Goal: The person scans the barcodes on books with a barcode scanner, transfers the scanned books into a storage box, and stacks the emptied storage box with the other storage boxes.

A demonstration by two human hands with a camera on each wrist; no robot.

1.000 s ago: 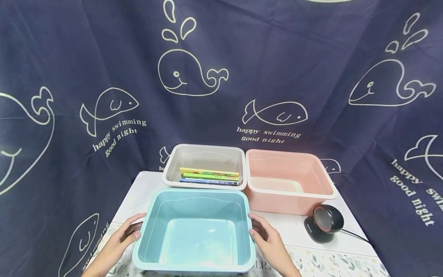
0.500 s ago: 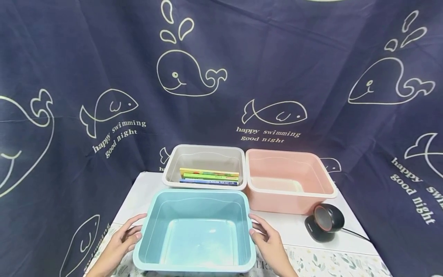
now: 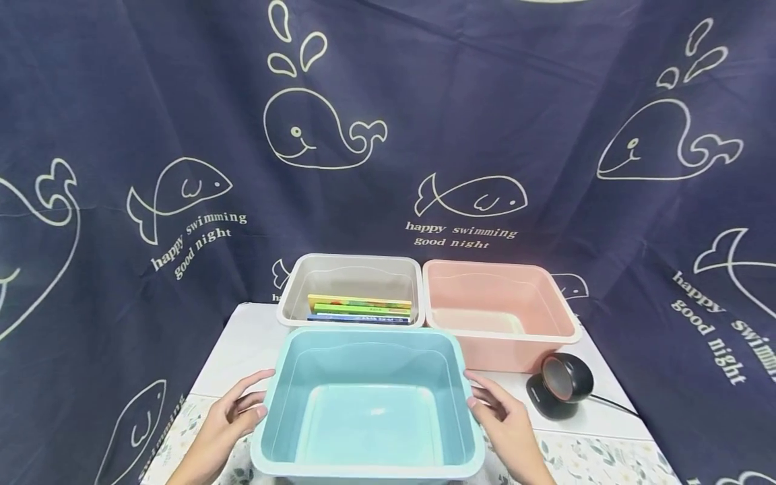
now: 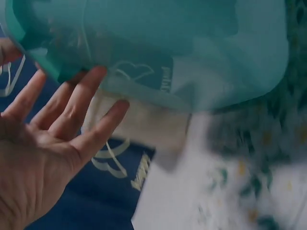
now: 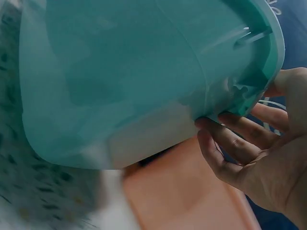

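A light blue plastic tub (image 3: 367, 469) is held between my two hands, with nothing inside. My left hand (image 3: 227, 421) holds its left side, the fingers bent in under the rim. On the opposite side my right hand (image 3: 509, 424) holds the tub the same way, thumb toward me. In the left wrist view, the spread fingertips (image 4: 98, 74) touch the outer wall. Bent fingers (image 5: 235, 146) bear on the wall below the rim in the right wrist view. The tub appears raised off the table; its far rim overlaps the grey bin in the head view.
Behind the tub stands a grey bin (image 3: 289, 289) with several thin books (image 3: 360, 310). A pink bin (image 3: 503, 342) is beside it on the right. In front of that sits a black device with a round head (image 3: 566, 377) and a cord. A patterned navy curtain (image 3: 339, 215) surrounds the table.
The tub and both hands have shifted right, and the tub looks larger and closer. The head view has turned slightly, so the background sits a little farther left.
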